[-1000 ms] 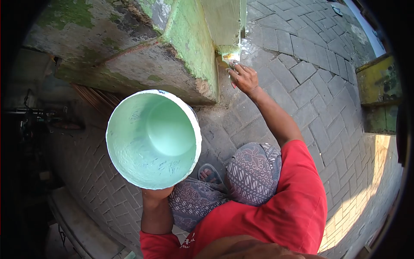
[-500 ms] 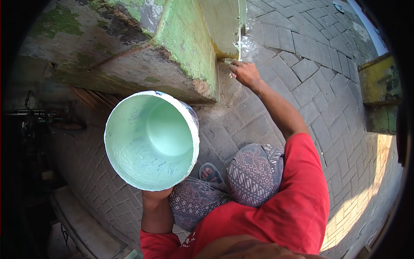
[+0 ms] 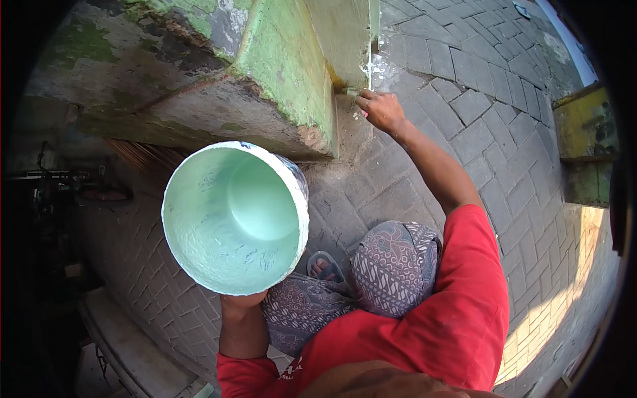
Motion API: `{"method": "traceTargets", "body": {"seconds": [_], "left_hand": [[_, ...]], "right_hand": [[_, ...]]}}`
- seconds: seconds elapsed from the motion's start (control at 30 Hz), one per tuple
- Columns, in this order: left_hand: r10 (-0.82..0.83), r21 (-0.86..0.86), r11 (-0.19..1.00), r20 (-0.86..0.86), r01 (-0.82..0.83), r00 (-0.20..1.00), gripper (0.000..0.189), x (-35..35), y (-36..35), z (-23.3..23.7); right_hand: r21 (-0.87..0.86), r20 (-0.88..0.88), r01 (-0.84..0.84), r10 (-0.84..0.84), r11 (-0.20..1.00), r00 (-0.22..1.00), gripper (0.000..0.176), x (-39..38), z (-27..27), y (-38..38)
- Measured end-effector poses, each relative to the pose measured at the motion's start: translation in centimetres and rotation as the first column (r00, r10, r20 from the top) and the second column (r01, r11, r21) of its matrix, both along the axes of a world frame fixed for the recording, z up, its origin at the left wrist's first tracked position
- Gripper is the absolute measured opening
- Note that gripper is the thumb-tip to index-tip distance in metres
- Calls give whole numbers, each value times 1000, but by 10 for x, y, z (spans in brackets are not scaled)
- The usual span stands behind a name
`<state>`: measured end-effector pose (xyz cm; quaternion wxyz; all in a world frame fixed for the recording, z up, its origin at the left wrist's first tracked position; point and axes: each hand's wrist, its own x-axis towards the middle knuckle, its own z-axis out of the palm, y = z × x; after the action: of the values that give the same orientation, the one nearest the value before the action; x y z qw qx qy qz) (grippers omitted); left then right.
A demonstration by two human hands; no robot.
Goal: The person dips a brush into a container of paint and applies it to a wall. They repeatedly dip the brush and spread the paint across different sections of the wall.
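A white paint bucket (image 3: 171, 222), its inside coated mint green, is tilted with its mouth toward me. Light green paint (image 3: 264, 202) lies at the bottom. My left hand (image 3: 245, 298) holds the bucket from below and behind; its fingers are hidden. My right hand (image 3: 381, 111) is stretched out low at the foot of the wall, fingers closed on what looks like a paintbrush (image 3: 352, 91). Only the brush's pale end shows, close to the lower edge of the yellowish-green wall (image 3: 342, 40).
A peeling green concrete ledge (image 3: 285, 86) juts out between the bucket and the wall. Grey paving blocks (image 3: 524, 179) cover the ground. My sandalled foot (image 3: 323, 267) and patterned cloth-covered knee (image 3: 395, 268) are below. A yellow-green block (image 3: 587, 126) stands at right.
My right hand has shifted very slightly right along the wall's foot. The bucket sits marginally lower and to the right in view, still held by my left hand.
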<state>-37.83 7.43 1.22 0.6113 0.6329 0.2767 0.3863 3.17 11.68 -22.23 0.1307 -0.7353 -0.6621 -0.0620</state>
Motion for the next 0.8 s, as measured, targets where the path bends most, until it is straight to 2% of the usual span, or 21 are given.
{"method": "traceTargets", "body": {"seconds": [0.03, 0.07, 0.13, 0.2, 0.27, 0.3, 0.33, 0.4, 0.43, 0.47, 0.53, 0.57, 0.63, 0.67, 0.73, 0.8], "left_hand": [[12, 27, 1000, -33, -11, 999, 76, -3, 2, -2], [28, 54, 998, -62, -24, 998, 75, -5, 3, -4], [65, 111, 993, -124, -51, 990, 75, -9, 4, -8], [100, 172, 983, -198, -66, 975, 75, -12, 5, -9], [122, 237, 970, -262, -59, 957, 75, -11, 5, -8], [135, 267, 962, -291, -55, 947, 75, -10, 6, -9], [152, 301, 952, -318, -53, 936, 75, -8, 8, -10], [163, 314, 947, -278, -71, 947, 74, -1, 6, -7], [173, 323, 942, -231, -93, 957, 73, 3, 5, -4], [174, 319, 943, -230, -95, 957, 73, 5, 4, -2], [136, 283, 957, -232, -67, 963, 66, 13, 4, 4], [119, 261, 964, -240, -54, 964, 62, 14, 3, 8], [82, 228, 973, -256, -22, 963, 55, 13, 3, 12], [83, 230, 973, -256, -23, 963, 55, 12, 3, 12], [82, 242, 970, -261, -16, 962, 56, 15, 6, 9], [79, 254, 967, -265, -9, 961, 58, 14, 7, 6]], "right_hand": [[97, -5, 13, -13, 995, 1000, 20, -3, -4, -6], [94, 0, 9, -9, 996, 1000, 20, -7, -3, -15], [388, -118, 94, -52, 917, 992, 22, -21, -3, -31], [361, -155, 84, -29, 929, 987, 23, -28, -20, -32], [101, -105, -49, 59, 994, 993, 20, -26, -37, -23], [71, -87, -64, 70, 995, 994, 19, -20, -48, -13], [75, -85, -62, 68, 995, 994, 19, -10, -45, -1], [-50, -81, 41, -45, 998, 996, 19, -2, -22, 15], [26, -87, 24, -21, 999, 996, 19, -5, -11, 14], [22, -86, 22, -20, 1000, 996, 19, -10, 1, 8], [195, -124, 88, -65, 977, 990, 19, -19, 19, -3], [188, -124, 81, -58, 979, 991, 19, -25, 19, -9], [316, -255, 135, -53, 939, 965, 19, -32, 17, -16], [318, -255, 134, -51, 939, 966, 19, -32, 13, -15], [54, -176, 39, -29, 998, 984, 21, -29, -6, -11], [19, -149, 41, -38, 999, 988, 20, -16, -11, 4]]}}
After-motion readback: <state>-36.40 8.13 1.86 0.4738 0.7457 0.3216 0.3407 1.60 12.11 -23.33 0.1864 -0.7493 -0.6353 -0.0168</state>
